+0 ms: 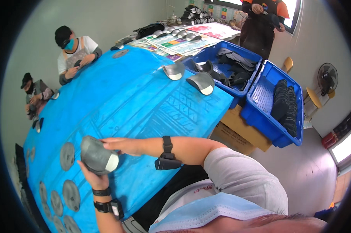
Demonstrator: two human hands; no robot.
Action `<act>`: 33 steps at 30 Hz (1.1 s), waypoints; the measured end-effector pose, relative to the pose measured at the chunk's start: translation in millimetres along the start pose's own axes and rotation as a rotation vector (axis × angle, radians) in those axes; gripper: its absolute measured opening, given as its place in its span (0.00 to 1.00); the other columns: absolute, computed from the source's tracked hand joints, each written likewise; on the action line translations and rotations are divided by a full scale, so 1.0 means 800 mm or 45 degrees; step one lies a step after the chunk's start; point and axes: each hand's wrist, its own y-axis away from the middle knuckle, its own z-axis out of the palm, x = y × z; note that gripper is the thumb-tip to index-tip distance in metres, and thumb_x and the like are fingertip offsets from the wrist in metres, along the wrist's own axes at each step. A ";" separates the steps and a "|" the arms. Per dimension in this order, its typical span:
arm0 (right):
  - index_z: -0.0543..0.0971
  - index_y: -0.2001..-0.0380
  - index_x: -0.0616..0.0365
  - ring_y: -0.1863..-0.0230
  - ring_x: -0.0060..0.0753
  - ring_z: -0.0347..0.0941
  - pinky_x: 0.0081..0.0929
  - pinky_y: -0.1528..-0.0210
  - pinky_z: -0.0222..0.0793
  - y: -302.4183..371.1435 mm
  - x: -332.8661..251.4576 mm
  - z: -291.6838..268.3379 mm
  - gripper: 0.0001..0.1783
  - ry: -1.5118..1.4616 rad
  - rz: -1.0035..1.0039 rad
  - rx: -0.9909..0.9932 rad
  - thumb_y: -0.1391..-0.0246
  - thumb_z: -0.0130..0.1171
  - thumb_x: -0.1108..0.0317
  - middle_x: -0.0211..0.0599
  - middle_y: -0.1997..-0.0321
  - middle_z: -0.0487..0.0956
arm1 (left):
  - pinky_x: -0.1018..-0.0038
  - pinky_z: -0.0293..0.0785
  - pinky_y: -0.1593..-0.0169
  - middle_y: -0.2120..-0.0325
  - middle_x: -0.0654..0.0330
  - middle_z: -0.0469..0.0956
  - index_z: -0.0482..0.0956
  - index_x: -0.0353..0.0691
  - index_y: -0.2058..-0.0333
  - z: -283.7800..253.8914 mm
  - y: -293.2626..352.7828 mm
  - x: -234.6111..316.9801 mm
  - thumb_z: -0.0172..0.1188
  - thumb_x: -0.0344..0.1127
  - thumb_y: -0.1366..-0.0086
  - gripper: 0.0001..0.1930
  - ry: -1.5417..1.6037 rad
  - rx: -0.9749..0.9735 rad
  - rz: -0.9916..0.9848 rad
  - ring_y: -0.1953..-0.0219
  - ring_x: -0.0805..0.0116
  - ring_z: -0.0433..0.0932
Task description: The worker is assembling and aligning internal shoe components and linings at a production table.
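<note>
While a broad blue table (125, 89) spans most of the view, two blue crates (262, 126) of dark pieces (286, 105) stand beyond its right edge. Over the table's near side, the right hand (125, 145) clasps the far right side of a curved grey piece (95, 154), and the left hand (95, 178) cups its near side, so both are closed on it. Flat grey discs (71, 195) lie to the left on the table. A small cream strip (112, 162) edges the piece's lower right. The step in hand looks like handling or checking the piece; the next move calls, I judge, for a light hold that spares its curve.
</note>
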 end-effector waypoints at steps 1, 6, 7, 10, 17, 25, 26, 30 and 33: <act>0.59 0.48 0.54 0.51 0.31 0.60 0.33 0.52 0.58 0.002 0.000 -0.006 0.25 0.053 0.062 -0.029 0.46 0.38 0.54 0.36 0.49 0.61 | 0.66 0.59 0.48 0.50 0.55 0.61 0.56 0.37 0.49 -0.001 -0.001 0.002 0.31 0.56 0.39 0.30 0.001 -0.052 -0.033 0.49 0.61 0.62; 0.60 0.49 0.54 0.50 0.29 0.58 0.28 0.51 0.56 -0.011 0.015 -0.016 0.27 -0.203 0.146 0.242 0.45 0.34 0.48 0.34 0.49 0.62 | 0.66 0.56 0.46 0.48 0.55 0.58 0.54 0.40 0.46 0.006 0.002 -0.006 0.31 0.55 0.39 0.29 -0.039 -0.185 -0.170 0.47 0.61 0.59; 0.60 0.49 0.54 0.49 0.29 0.58 0.29 0.50 0.56 -0.011 0.016 -0.015 0.27 -0.214 0.199 0.320 0.45 0.33 0.48 0.33 0.48 0.62 | 0.66 0.56 0.46 0.48 0.55 0.58 0.54 0.40 0.46 0.011 0.004 -0.008 0.31 0.55 0.39 0.29 -0.040 -0.184 -0.177 0.47 0.61 0.59; 0.60 0.48 0.54 0.47 0.29 0.57 0.29 0.47 0.55 -0.009 0.022 -0.015 0.28 -0.430 0.153 0.099 0.45 0.30 0.47 0.33 0.47 0.61 | 0.66 0.52 0.44 0.46 0.57 0.54 0.51 0.41 0.45 0.025 0.008 -0.013 0.30 0.58 0.40 0.31 -0.167 -0.043 -0.074 0.45 0.61 0.55; 0.62 0.49 0.51 0.46 0.32 0.57 0.31 0.47 0.55 -0.007 0.025 -0.010 0.29 -0.593 0.042 0.038 0.46 0.28 0.44 0.33 0.46 0.61 | 0.67 0.51 0.43 0.46 0.58 0.55 0.52 0.41 0.45 0.017 0.009 -0.015 0.28 0.58 0.40 0.32 0.189 -0.030 -0.243 0.45 0.62 0.55; 0.67 0.56 0.49 0.54 0.27 0.65 0.30 0.55 0.63 -0.006 0.027 0.007 0.22 -0.589 0.157 0.127 0.45 0.30 0.50 0.30 0.53 0.68 | 0.70 0.61 0.50 0.54 0.59 0.66 0.60 0.40 0.50 0.016 0.010 -0.017 0.37 0.45 0.38 0.21 0.087 -0.291 -0.325 0.54 0.65 0.67; 0.67 0.56 0.49 0.54 0.27 0.65 0.30 0.55 0.63 -0.005 0.028 0.008 0.22 -0.593 0.167 0.116 0.45 0.30 0.50 0.30 0.53 0.68 | 0.70 0.61 0.50 0.54 0.59 0.66 0.59 0.41 0.49 0.028 0.011 -0.015 0.37 0.44 0.38 0.21 0.090 -0.272 -0.276 0.54 0.65 0.66; 0.68 0.57 0.49 0.55 0.28 0.66 0.29 0.55 0.63 0.001 0.025 0.014 0.21 -0.687 0.230 -0.052 0.45 0.30 0.51 0.31 0.55 0.69 | 0.69 0.60 0.49 0.53 0.58 0.65 0.56 0.43 0.47 0.037 0.021 -0.016 0.35 0.43 0.38 0.22 0.142 -0.212 -0.170 0.53 0.64 0.65; 0.67 0.56 0.50 0.55 0.27 0.66 0.27 0.54 0.62 0.005 0.024 0.016 0.20 -0.651 0.221 -0.056 0.45 0.31 0.54 0.31 0.55 0.69 | 0.68 0.58 0.47 0.51 0.58 0.62 0.54 0.43 0.46 0.034 0.023 -0.019 0.34 0.43 0.38 0.23 0.148 -0.226 -0.189 0.50 0.63 0.62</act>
